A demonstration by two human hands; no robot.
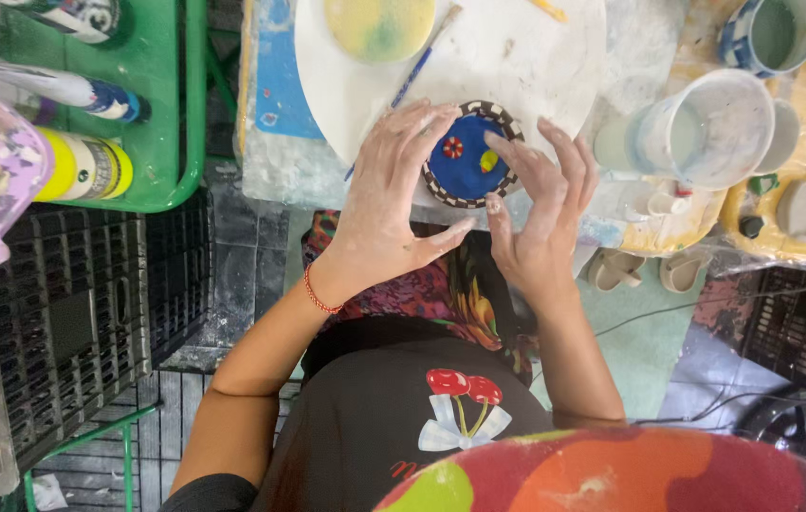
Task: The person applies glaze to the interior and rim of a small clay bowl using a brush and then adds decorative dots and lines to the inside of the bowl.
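A small round dish (pixel 465 156), painted blue inside with a black-and-white checked rim, a red spot and a yellow spot, is seen just above the middle of the frame, resting on the lower edge of a large white disc (pixel 517 57). It is flanked by both hands. The left hand (pixel 389 204) is laid against the dish's left rim, fingers spread and pointing toward the upper right, thumb stretched out below the dish. The right hand (pixel 540 209) is set against the right rim, its fingers loosely curled over the edge and one fingertip placed near the yellow spot. Neither hand is closed; the dish is cradled between them rather than gripped. Being round, the dish has no long axis. A thin blue brush (pixel 412 81) is left lying on the disc, above the left hand, slanting toward the upper right
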